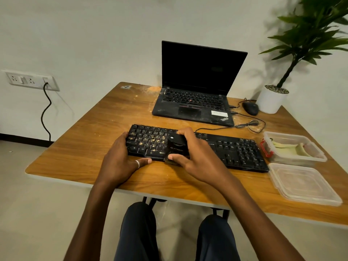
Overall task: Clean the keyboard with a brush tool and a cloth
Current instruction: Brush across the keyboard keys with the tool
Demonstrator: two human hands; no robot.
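Note:
A black keyboard (pixel 235 149) lies across the wooden table (pixel 94 129), its left half strewn with yellowish crumbs (pixel 150 141). My left hand (pixel 120 161) grips the keyboard's left end, thumb along the front edge. My right hand (pixel 194 157) holds a black brush tool (pixel 176 146) by its sides and presses it onto the keys near the middle. A cloth is not visible to me.
An open black laptop (pixel 195 95) stands behind the keyboard, with a mouse (pixel 250 108) and a white potted plant (pixel 271 98) to its right. A clear container (pixel 293 147) and its lid (pixel 305 183) sit at the right edge. Cables (pixel 250 125) loop behind the keyboard.

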